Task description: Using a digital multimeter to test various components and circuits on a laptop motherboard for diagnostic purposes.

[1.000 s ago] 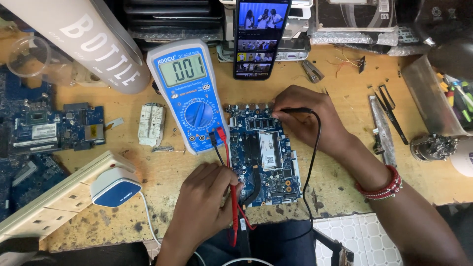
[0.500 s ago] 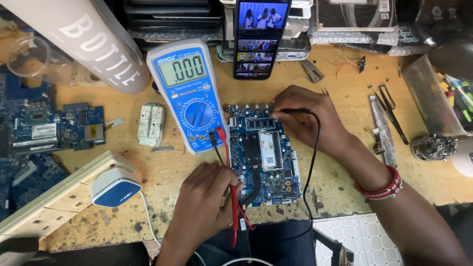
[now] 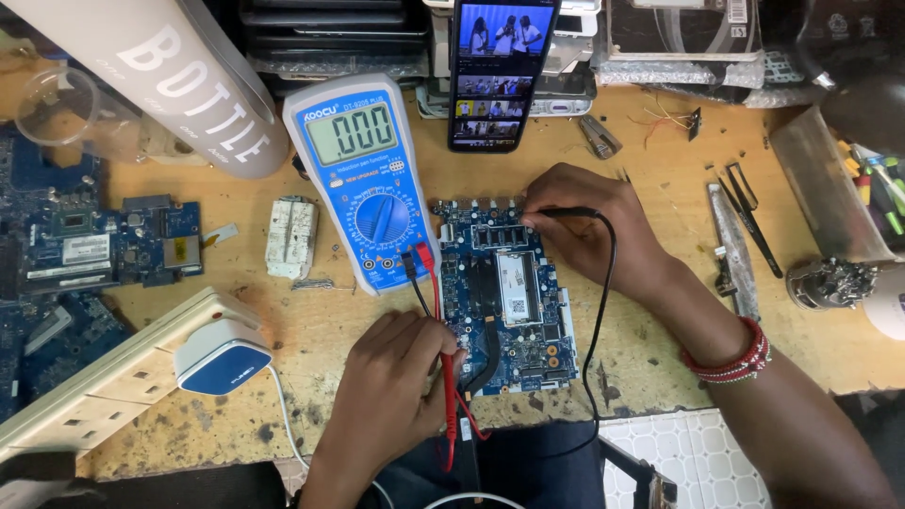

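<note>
A blue laptop circuit board [image 3: 509, 292] lies flat on the wooden bench [image 3: 660, 141]. My left hand [image 3: 396, 377] grips a red test probe [image 3: 449, 405] at the board's left edge. At the board's top right corner my right hand [image 3: 589, 231] presses a black test probe [image 3: 566, 213] onto it. Both probe leads run to a blue multimeter [image 3: 363, 179] that leans just left of the board, its grey display lit.
A phone [image 3: 500, 71] stands upright behind the board, showing a video. More blue boards [image 3: 104, 245] lie at far left, with a white power strip and a blue-white adapter [image 3: 222, 353] in front. Tweezers [image 3: 749, 226] and a metal part [image 3: 830, 283] lie right. A white bottle [image 3: 170, 75] leans at back left.
The reading on the multimeter display has changed slightly. Both hands and probes stay where they were.
</note>
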